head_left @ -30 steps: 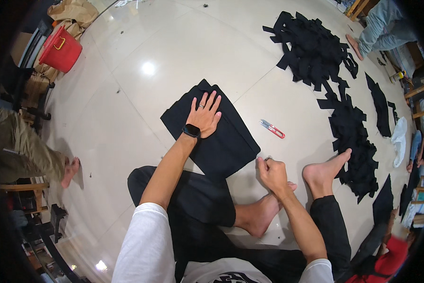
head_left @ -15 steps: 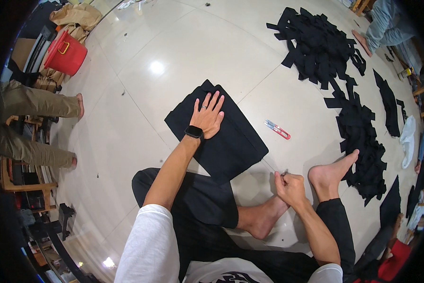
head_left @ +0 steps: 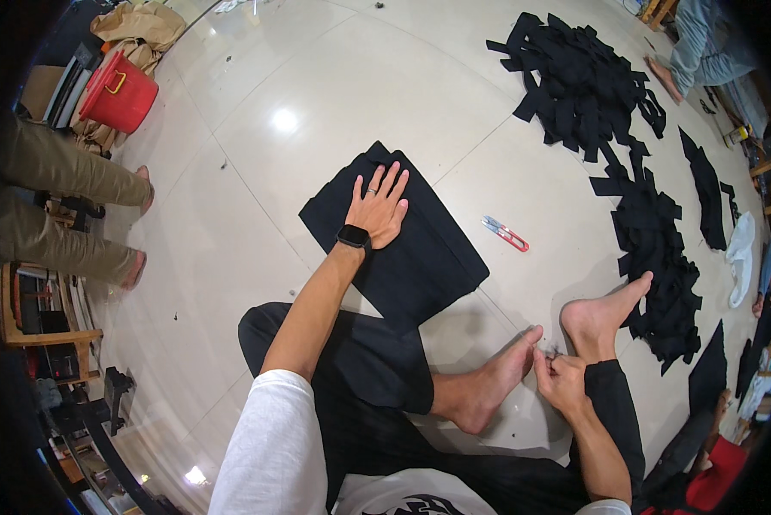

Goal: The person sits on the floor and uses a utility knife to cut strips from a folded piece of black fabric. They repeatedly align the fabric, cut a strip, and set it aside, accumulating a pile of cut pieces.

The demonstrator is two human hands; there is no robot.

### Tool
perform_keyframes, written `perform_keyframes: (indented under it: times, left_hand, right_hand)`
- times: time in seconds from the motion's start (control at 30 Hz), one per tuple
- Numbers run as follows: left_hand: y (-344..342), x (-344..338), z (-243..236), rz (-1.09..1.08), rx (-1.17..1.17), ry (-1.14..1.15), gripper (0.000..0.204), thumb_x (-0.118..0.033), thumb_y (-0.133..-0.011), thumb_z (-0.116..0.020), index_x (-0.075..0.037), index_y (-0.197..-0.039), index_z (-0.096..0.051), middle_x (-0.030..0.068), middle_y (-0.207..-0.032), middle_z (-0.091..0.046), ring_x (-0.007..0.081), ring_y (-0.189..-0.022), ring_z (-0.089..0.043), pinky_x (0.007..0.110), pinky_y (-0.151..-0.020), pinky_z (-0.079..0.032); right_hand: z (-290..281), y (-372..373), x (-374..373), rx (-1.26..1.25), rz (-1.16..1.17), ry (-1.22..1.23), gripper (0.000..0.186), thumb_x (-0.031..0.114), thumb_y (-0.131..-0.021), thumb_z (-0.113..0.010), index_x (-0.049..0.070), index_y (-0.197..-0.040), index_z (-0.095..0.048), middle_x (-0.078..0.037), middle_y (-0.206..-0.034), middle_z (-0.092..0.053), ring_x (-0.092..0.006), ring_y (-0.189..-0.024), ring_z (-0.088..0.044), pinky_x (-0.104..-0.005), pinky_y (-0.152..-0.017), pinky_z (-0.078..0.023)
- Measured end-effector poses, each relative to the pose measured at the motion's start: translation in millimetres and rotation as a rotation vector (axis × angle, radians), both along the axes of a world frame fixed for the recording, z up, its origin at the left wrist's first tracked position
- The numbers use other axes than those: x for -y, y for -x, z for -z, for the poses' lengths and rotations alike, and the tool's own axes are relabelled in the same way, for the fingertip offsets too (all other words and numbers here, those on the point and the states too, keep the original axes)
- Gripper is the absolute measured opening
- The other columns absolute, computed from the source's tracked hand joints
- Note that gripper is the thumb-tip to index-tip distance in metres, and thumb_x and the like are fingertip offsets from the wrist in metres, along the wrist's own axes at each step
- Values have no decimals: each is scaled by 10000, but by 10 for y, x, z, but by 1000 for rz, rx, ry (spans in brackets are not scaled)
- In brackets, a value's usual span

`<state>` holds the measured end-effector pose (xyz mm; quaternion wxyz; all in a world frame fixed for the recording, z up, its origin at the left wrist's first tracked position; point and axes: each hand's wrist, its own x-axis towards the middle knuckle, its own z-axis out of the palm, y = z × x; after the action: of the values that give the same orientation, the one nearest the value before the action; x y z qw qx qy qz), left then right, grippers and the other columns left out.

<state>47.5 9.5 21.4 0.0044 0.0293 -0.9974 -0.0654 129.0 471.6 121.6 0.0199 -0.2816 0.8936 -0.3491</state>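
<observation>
My left hand (head_left: pixel 377 210) lies flat with fingers spread on a folded piece of black fabric (head_left: pixel 420 266), which rests on the floor and reaches to my bent knee. Between my two bare feet, my right hand (head_left: pixel 564 379) is closed in a pinch near my ankle. A small dark wisp shows at its fingertips, too small to name. A pair of red-handled thread snips (head_left: pixel 506 233) lies on the floor to the right of the fabric, apart from both hands.
A heap of black fabric strips (head_left: pixel 574 86) lies far right, trailing into a second pile (head_left: pixel 656 257) by my right foot. A person's legs (head_left: pixel 76 172) stand at left near a red bucket (head_left: pixel 119 92). Another person's leg (head_left: pixel 703 51) shows at the far right.
My right hand has moved right and nearer to me, away from the fabric, still closed. My left hand stays in place. The legs at left have shifted slightly.
</observation>
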Motion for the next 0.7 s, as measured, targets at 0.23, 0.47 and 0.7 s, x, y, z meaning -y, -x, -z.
perform_keyframes:
  times: [0.23,0.47,0.7]
  left_hand:
    - [5,-16,-16,-4,-3,-8,613,-369,-1084,-337,-138,-1648,-269,90,-1719,-236,339,-1573,-227,633,-1251,-176]
    - [-10,5,28,-8,-25,1,609,-367,-1081,-361,-154,-1646,-277,74,-1721,-237,332,-1571,-236,639,-1246,-177]
    - [0,-12,3,-5,-4,3,611,-367,-1082,-350,-141,-1645,-276,88,-1721,-231,338,-1572,-232,640,-1244,-182]
  right_hand:
    - [-97,-183,-326,-4,3,-13,478,-1,-843,-808,55,-524,-457,-121,-487,-509,-240,-379,-513,-349,-399,-385]
    - [-234,-369,-642,62,41,-58,494,-13,-850,-799,51,-515,-442,-118,-483,-502,-226,-381,-504,-339,-402,-372]
    - [-342,-581,-912,172,85,-96,467,25,-881,-787,26,-528,-480,-120,-478,-482,-210,-381,-443,-338,-411,-362]
